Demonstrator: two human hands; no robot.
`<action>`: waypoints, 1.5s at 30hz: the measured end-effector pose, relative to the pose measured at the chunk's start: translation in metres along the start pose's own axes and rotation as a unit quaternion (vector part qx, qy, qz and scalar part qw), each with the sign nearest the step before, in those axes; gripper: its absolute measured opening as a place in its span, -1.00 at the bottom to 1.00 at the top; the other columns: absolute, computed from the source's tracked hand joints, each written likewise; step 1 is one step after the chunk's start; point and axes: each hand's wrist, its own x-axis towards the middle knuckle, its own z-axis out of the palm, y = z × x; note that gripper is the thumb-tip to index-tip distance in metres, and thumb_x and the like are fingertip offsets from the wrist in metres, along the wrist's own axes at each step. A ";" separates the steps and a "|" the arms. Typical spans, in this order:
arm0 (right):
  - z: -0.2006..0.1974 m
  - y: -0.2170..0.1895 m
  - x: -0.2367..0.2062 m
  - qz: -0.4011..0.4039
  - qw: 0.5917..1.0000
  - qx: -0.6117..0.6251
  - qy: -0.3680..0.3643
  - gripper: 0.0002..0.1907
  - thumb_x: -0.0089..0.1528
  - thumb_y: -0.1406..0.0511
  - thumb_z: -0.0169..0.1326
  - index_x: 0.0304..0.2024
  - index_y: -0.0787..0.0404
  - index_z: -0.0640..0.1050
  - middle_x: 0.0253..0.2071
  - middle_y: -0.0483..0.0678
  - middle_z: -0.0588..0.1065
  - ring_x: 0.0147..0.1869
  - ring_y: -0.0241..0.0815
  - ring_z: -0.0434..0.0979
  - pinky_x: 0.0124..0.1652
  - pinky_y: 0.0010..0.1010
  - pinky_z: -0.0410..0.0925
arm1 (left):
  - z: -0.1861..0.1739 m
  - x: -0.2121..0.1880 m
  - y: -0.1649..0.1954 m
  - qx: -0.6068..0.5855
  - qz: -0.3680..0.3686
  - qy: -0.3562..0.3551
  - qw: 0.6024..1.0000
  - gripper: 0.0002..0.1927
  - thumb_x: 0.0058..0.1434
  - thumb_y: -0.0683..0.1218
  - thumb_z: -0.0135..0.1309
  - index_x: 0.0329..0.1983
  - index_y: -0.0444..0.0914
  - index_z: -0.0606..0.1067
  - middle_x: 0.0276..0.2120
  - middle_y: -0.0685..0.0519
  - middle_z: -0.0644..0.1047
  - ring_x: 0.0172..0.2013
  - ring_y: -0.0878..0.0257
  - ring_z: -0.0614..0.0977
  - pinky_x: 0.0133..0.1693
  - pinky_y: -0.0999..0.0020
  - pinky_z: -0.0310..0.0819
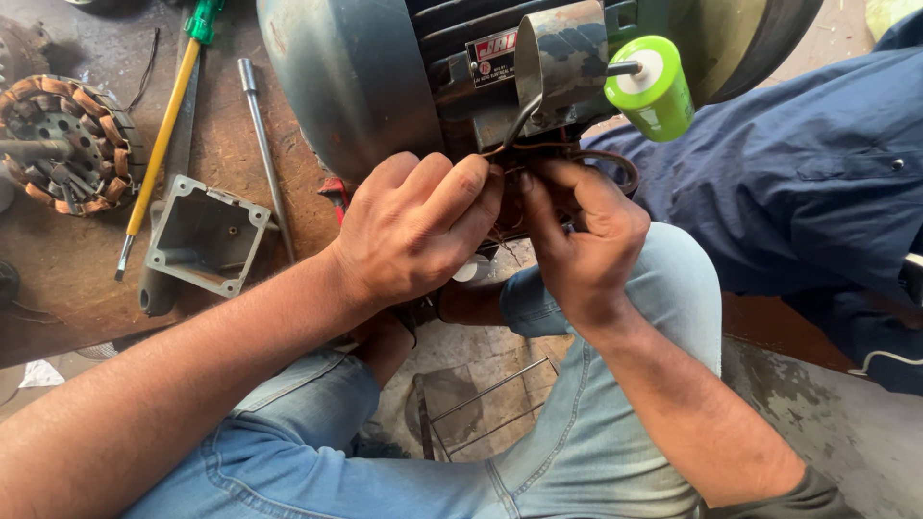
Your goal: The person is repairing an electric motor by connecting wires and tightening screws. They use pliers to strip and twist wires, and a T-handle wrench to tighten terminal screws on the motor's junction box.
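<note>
Worn wooden counter (pixel 58 279), stained; concrete floor below. Grey motor (pixel 356 77) at counter's right edge, top cut off. Left hand (pixel 413 226), right hand (pixel 582 240): both grips pinching brown wires (pixel 596 156) at motor's terminal opening; fingertips partly hidden. Metal cover (pixel 207 235), yellow screwdriver (pixel 163 135) lie left.

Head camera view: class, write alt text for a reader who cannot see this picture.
Two bare hands, the left hand and right hand, pinch thin wires at the side of a large grey-blue motor. A green cylinder sticks out above them; a yellow screwdriver and a metal box lie left.
</note>
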 end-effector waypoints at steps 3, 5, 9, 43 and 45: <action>-0.001 -0.001 0.000 -0.062 0.995 -0.083 0.011 -0.86 0.37 0.47 0.25 -0.04 0.33 0.59 -0.18 0.04 0.61 -0.16 -0.18 0.65 -0.19 -0.45 0.47 | 0.000 0.000 -0.001 0.005 0.003 -0.004 1.000 -0.72 0.21 -0.17 0.20 -0.03 -0.38 0.59 -0.10 0.03 0.41 -0.27 0.27 0.45 -0.32 0.35 0.30; -0.001 -0.001 0.001 -0.080 0.991 -0.111 0.016 -0.84 0.34 0.46 0.26 -0.04 0.33 0.59 -0.17 0.06 0.60 -0.14 -0.11 0.66 -0.15 -0.39 0.47 | 0.002 0.000 -0.001 0.007 0.002 -0.006 1.000 -0.74 0.22 -0.18 0.20 -0.04 -0.38 0.59 -0.09 0.03 0.42 -0.27 0.28 0.46 -0.32 0.35 0.31; -0.002 -0.001 0.002 -0.105 0.985 -0.136 0.018 -0.83 0.32 0.46 0.28 -0.04 0.32 0.59 -0.16 0.06 0.60 -0.12 -0.06 0.66 -0.18 -0.40 0.47 | 0.003 -0.001 -0.002 0.002 0.003 0.003 1.000 -0.73 0.22 -0.17 0.19 -0.03 -0.39 0.58 -0.09 0.02 0.42 -0.26 0.26 0.47 -0.31 0.34 0.32; 0.000 0.022 -0.007 -0.183 0.970 -0.158 -0.005 -0.83 0.40 0.48 0.30 -0.09 0.30 0.53 -0.22 0.00 0.55 -0.26 -0.16 0.61 -0.30 -0.43 0.45 | 0.008 -0.017 -0.016 0.077 0.091 0.015 0.993 -0.71 0.19 -0.27 0.17 -0.01 -0.41 0.57 -0.02 0.00 0.39 -0.10 0.30 0.52 -0.31 0.50 0.34; 0.003 0.023 -0.007 -0.203 0.968 -0.150 -0.013 -0.82 0.38 0.50 0.29 -0.09 0.31 0.52 -0.26 0.01 0.54 -0.25 -0.13 0.61 -0.33 -0.42 0.44 | 0.009 -0.020 -0.017 0.072 0.087 0.018 0.993 -0.71 0.19 -0.26 0.15 0.00 -0.40 0.57 0.00 0.00 0.39 -0.05 0.28 0.52 -0.25 0.49 0.38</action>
